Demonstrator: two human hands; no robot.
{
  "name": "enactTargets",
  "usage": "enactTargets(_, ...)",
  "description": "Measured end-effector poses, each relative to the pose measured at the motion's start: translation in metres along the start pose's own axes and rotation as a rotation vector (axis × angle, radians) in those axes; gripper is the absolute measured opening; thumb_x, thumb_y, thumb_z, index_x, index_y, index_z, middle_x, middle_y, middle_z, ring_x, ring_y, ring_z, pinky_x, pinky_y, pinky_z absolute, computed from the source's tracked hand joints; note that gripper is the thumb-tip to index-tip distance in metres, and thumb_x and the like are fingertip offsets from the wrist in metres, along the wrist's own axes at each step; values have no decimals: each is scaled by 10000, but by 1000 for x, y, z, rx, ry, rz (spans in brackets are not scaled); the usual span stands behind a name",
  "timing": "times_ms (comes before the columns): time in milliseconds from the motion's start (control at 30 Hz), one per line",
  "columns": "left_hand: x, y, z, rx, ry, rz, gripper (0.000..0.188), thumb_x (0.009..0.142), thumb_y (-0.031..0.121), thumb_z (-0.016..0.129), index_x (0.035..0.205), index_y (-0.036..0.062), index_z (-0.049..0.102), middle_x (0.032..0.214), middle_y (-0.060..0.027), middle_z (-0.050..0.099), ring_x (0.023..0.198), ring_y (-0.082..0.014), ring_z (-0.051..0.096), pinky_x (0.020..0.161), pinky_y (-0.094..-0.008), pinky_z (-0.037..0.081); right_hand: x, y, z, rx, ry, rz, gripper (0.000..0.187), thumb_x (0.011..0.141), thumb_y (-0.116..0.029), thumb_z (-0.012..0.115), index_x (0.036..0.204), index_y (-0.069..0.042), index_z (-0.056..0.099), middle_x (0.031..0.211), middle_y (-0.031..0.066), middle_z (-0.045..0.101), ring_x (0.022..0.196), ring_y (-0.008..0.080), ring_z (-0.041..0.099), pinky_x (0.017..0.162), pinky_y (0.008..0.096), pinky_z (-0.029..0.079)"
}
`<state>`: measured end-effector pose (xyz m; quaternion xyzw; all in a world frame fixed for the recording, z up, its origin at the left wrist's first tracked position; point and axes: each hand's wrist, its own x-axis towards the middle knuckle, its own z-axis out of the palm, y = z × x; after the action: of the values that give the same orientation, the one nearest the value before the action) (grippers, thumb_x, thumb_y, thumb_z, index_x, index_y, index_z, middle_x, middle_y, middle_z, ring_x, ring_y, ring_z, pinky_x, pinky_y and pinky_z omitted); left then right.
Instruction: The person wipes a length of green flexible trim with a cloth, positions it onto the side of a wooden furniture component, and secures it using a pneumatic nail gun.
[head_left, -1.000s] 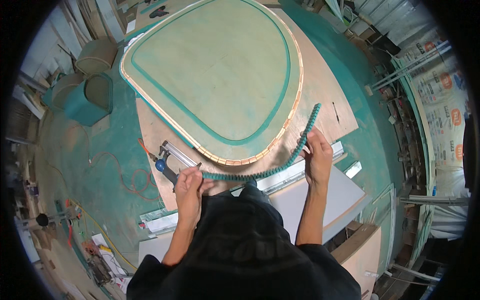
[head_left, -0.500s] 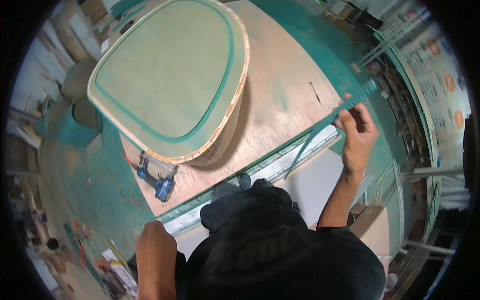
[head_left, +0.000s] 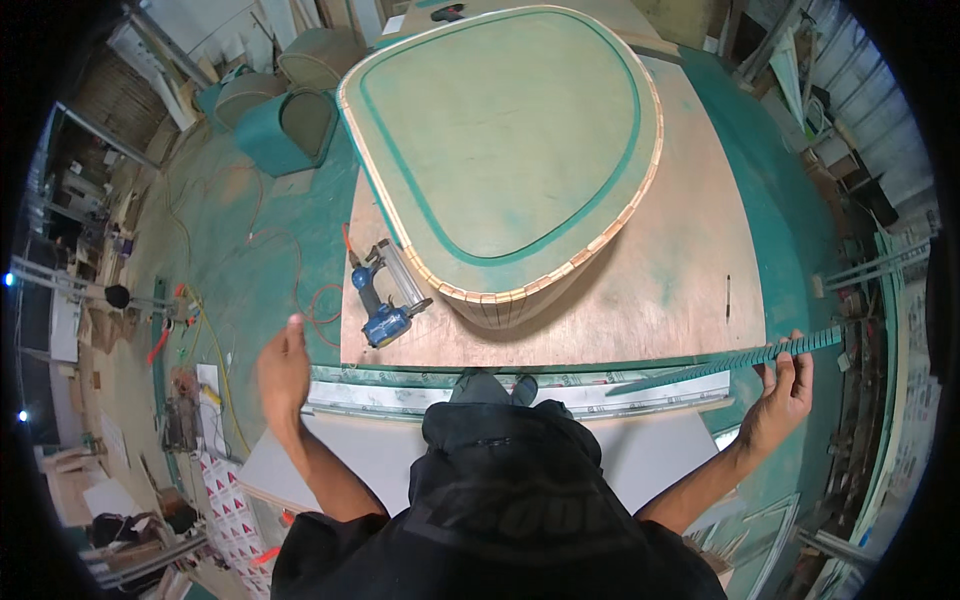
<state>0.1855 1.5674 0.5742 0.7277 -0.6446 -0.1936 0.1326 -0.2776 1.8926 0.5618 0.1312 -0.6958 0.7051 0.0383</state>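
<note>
My right hand (head_left: 783,405) grips a long thin green strip (head_left: 812,343) with close cross cuts along it, held near its wide ribbed end. The strip's thin end reaches left past the front edge of the wooden table (head_left: 690,290). My left hand (head_left: 284,375), slightly blurred, is raised at the left with nothing visible in it; its fingers look loosely extended. Between my hands, a large rounded form (head_left: 500,140) stands on the table. A green line runs around its top, and small wooden blocks edge its rim. A blue nail gun (head_left: 385,315) lies left of it.
A black pen (head_left: 728,297) lies on the table's right side. Pale boards (head_left: 650,447) are in front of me. An orange hose (head_left: 300,270) trails across the left floor. Several green curved pieces (head_left: 285,130) stand at the far left, and stacked material (head_left: 880,400) lines the right.
My view has swung, so the table and form appear farther right. My right hand has lowered the strip from a steep slant to nearly level. My left hand has lifted and turned, its fingers now up.
</note>
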Motion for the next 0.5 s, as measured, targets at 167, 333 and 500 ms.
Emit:
enactTargets(167,-25,13,67,-103,-262,272,467,1035,405,538,980,-19,726,859,-305,657,835,-485,648,725,-484,492,-2,-18,36,-4,-108,-106,364,951,-67,622,1285,78,621,1158,137,662,974,168,649,797,296,566)
enactTargets(333,-84,49,146,-391,-907,448,546,1062,435,491,1010,-56,724,889,-190,743,846,-301,705,843,-389,532,-20,-26,60,84,-191,-103,392,927,-63,619,1285,95,607,1103,141,655,974,189,643,850,302,561)
enactTargets(500,-133,51,205,-806,-1620,38,747,1020,601,489,1360,-61,559,1341,-195,609,1263,-287,574,1049,-406,468,-50,-29,79,254,-259,-41,419,938,-72,603,1312,109,550,1096,145,637,974,211,643,851,325,565)
